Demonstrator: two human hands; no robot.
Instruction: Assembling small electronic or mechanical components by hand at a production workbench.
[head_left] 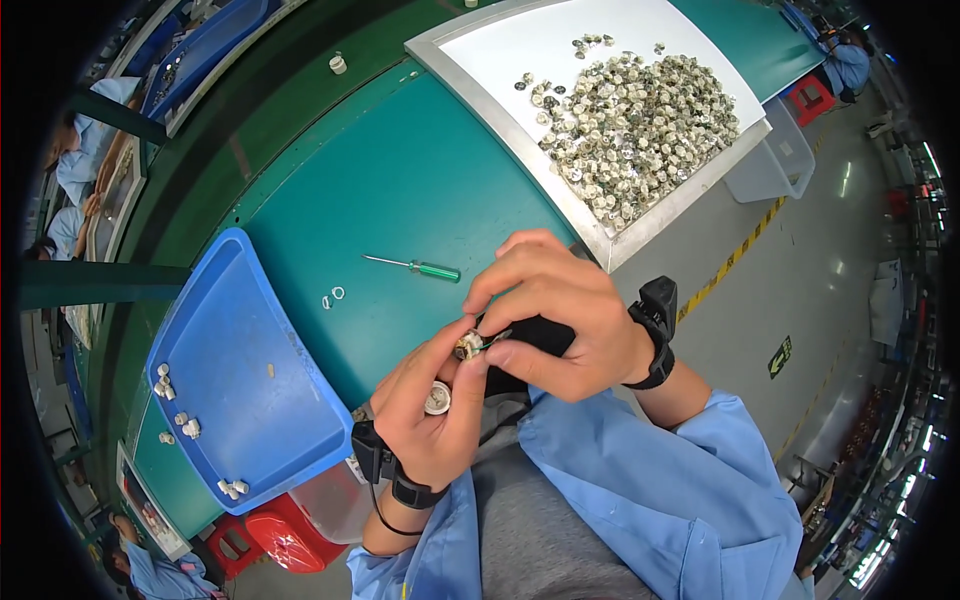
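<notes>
Left hand (415, 425) cupping 1 cap (437, 399), right hand (562, 312) arched, both pinching 1 small part (467, 346)

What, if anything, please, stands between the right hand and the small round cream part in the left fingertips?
Nothing visible: the right hand is at the cream part; the round white piece sits lower, in the left hand.

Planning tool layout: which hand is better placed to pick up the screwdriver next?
Probably the right hand: the green-handled screwdriver lies handle-end toward it. Both hands are at the small part, but the left hand also cradles a round white cap.
</notes>
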